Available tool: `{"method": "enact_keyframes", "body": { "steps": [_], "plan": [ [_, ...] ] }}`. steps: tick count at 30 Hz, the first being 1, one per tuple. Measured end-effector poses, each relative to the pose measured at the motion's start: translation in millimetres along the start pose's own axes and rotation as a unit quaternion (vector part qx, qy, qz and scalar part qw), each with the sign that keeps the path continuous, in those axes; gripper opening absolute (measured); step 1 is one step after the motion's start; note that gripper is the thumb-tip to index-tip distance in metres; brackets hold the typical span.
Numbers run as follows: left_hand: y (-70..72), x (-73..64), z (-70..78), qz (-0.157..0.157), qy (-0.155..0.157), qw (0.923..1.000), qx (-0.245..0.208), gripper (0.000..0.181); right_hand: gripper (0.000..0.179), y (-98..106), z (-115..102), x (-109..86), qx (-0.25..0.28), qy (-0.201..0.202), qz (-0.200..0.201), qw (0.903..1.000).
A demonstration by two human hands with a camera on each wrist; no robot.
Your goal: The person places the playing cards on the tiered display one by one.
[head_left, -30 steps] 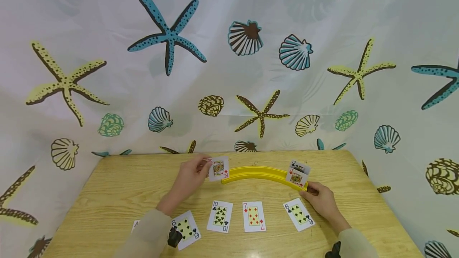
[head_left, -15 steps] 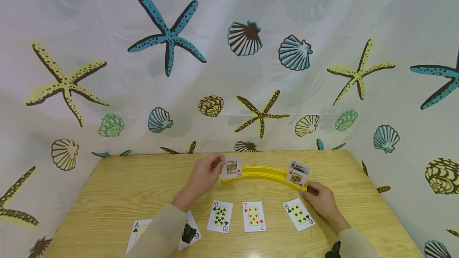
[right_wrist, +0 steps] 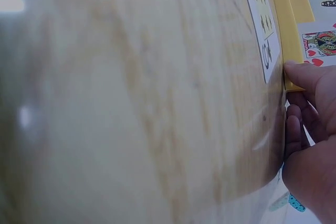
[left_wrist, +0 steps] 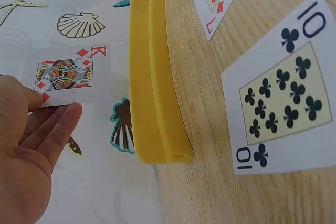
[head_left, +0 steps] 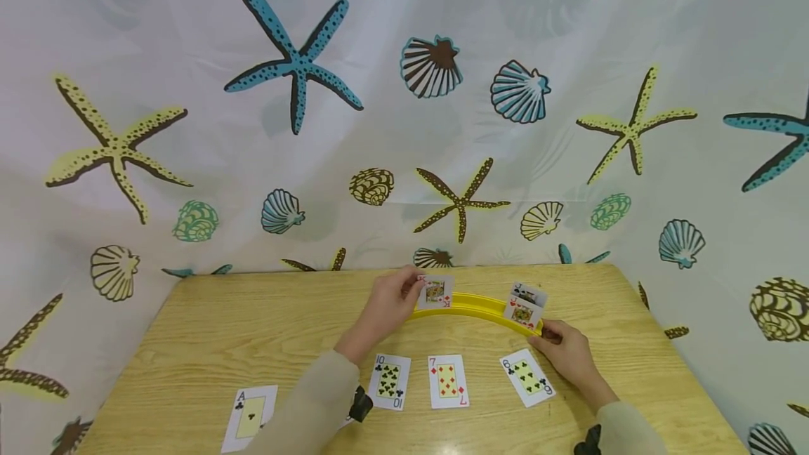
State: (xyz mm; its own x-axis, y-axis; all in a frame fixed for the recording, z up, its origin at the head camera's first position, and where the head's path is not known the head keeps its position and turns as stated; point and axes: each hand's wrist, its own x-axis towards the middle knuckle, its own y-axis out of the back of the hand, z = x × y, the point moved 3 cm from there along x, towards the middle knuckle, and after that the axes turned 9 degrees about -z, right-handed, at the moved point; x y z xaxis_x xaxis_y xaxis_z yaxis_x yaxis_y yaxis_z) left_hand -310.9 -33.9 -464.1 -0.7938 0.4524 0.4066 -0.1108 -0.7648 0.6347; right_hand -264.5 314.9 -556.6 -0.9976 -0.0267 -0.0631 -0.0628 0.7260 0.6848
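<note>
Travelling rightward, the left hand [head_left: 387,304] keeps its pinching grip on a white king-of-diamonds playing card [head_left: 436,291], a second ago by the left end of the curved yellow plastic rack [head_left: 483,307], now farther along; the right hand [head_left: 569,350], unmoved, holds the rack's right end beside two white jack cards [head_left: 522,313].

Across the far part of the light wooden table [head_left: 253,321] sweeps a yellow curved rack [head_left: 478,303]! Nearer, face up and apart, it's the ace of clubs [head_left: 251,418] on the left, 10 of clubs [head_left: 390,382], 7 of diamonds [head_left: 449,381] and a tilted black 6 [head_left: 527,378], with 1 mostly hidden card [head_left: 347,423] between ace and 10.
</note>
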Motion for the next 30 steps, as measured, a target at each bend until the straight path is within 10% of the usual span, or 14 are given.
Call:
{"method": "enact_keyframes", "body": {
  "steps": [30],
  "plan": [
    [-47.7, 35.2, 15.5, -0.028, 0.002, 0.9996, -0.001, 0.012, 0.047, 0.4, -2.5, 0.2, -0.001, 0.005, 0.003, 1.0]
  ]
}}
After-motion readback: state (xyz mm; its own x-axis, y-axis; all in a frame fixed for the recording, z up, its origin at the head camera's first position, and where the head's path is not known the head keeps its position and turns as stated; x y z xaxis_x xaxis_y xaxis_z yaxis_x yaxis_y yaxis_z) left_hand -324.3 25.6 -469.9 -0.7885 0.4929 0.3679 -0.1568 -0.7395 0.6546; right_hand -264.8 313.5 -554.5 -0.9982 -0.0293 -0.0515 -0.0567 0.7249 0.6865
